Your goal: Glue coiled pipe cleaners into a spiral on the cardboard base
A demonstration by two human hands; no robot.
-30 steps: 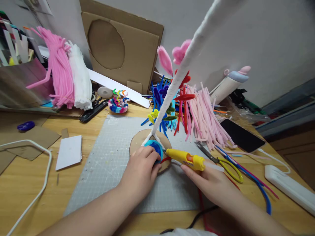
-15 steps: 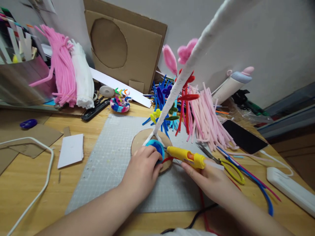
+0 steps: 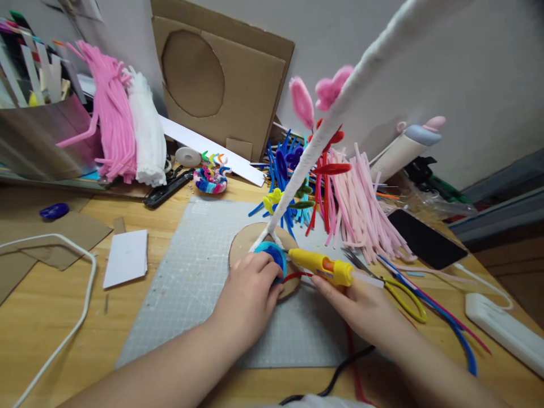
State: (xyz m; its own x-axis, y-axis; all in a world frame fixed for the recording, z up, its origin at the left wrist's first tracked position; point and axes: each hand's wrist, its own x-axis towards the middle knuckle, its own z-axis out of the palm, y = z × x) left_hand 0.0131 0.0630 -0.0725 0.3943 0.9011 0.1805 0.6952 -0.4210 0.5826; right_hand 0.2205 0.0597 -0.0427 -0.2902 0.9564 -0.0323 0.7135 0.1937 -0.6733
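Note:
My left hand (image 3: 250, 289) is closed around the lower left of a blue pipe-cleaner coil (image 3: 276, 258), its fingers hiding part of it. The coil is over a round cardboard base (image 3: 242, 243). My right hand (image 3: 361, 306) grips a yellow glue gun (image 3: 318, 265), whose nozzle points left at the coil's right edge. A red pipe cleaner (image 3: 297, 275) curves between the coil and my right hand's fingertips. From the base a white fuzzy-wrapped stem (image 3: 314, 150) slants up to the right, its foot split in two. Pink petals (image 3: 301, 102) and other coloured pieces show beside it.
A grey cutting mat (image 3: 178, 306) lies beneath. Right are yellow-handled scissors (image 3: 403, 300), a black phone (image 3: 427, 238) and a white power strip (image 3: 504, 328). Pale pink pipe cleaners (image 3: 361, 198), a small striped figure (image 3: 210, 180) and cardboard sheets (image 3: 242, 79) are farther back.
The whole view has shifted slightly, with things appearing a little farther right. Both hands keep their holds, and the red pipe cleaner bows up slightly more beside the coil.

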